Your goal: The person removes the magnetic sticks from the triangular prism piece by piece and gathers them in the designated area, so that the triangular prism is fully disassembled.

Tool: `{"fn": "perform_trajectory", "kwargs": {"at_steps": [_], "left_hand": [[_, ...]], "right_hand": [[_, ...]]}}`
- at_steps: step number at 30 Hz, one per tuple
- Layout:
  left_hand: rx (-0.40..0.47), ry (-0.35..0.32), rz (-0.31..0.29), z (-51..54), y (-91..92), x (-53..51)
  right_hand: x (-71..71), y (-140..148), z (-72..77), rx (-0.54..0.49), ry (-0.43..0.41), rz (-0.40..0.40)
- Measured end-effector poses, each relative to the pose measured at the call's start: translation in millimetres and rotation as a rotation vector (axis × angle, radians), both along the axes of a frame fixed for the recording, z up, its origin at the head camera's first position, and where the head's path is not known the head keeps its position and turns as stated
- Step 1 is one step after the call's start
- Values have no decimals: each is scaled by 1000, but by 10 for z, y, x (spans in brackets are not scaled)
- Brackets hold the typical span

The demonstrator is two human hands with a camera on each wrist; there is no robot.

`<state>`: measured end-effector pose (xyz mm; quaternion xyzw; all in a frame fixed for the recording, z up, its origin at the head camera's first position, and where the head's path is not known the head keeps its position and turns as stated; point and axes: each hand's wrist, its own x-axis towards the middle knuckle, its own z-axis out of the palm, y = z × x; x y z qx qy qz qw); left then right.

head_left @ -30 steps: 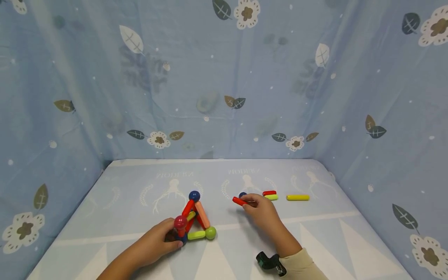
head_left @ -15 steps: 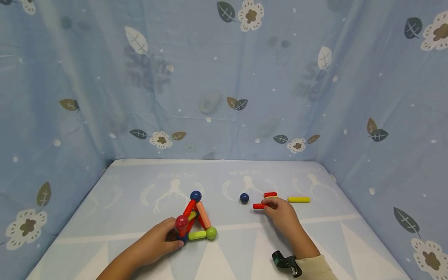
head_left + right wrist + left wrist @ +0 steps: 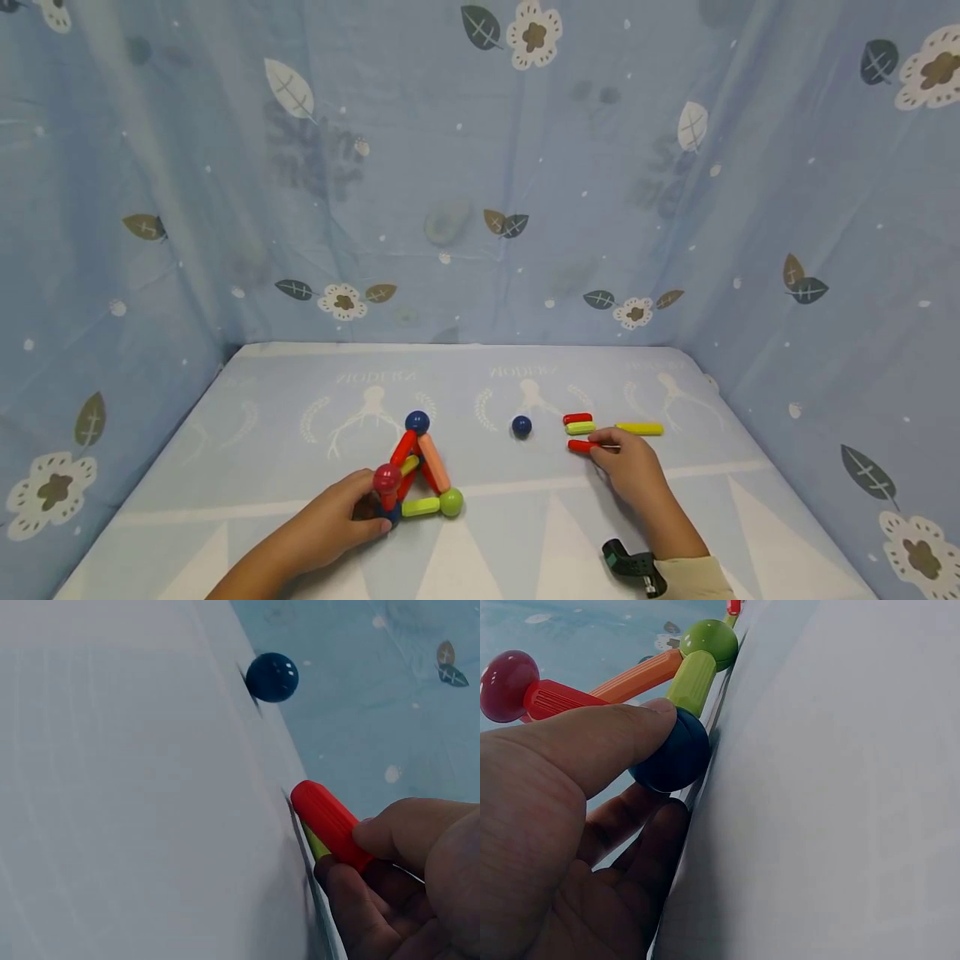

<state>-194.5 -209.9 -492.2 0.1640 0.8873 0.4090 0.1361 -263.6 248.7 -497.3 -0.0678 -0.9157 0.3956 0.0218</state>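
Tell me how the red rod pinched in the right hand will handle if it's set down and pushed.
The red rod is probably stiff: it juts straight out from the right hand without sagging. Its long, roughly round form suggests it could roll if pushed from the side. The faint lengthwise ridges may offer some grip.

passage: table (image 3: 517, 521) between hands (image 3: 330, 521) | obstacles: rod frame (image 3: 434, 463) left, loose blue ball (image 3: 521, 427) beyond

Reading "MODERN" in pale lettering (image 3: 377, 377) on the surface (image 3: 517, 533) toward 11 o'clock in the head view; reading the same word (image 3: 522, 372) toward 1 o'clock; showing another line (image 3: 654, 363), illegibly faint, toward 2 o'clock.
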Motion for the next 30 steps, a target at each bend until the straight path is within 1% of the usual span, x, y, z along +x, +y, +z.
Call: {"fn": "perform_trajectory", "kwargs": {"at_steps": [9, 14, 18, 23, 26, 30], "left_hand": [[2, 0, 3, 12, -7, 1], [10, -5, -7, 7, -2, 9], [10, 4, -5, -5, -5, 14], [1, 4, 2, -19, -10, 18], [3, -3, 4, -19, -9, 20], [4, -6, 6, -13, -4, 24]], "right_hand": [[-79, 32, -39, -31, -20, -40], [-79, 59, -74, -68, -37, -91], [-79, 56, -75, -98, -25, -103], [-78, 29, -75, -131, -40, -125], [-73, 21, -65, -122, -52, -128], [-54, 17, -43, -97, -57, -113]]}}
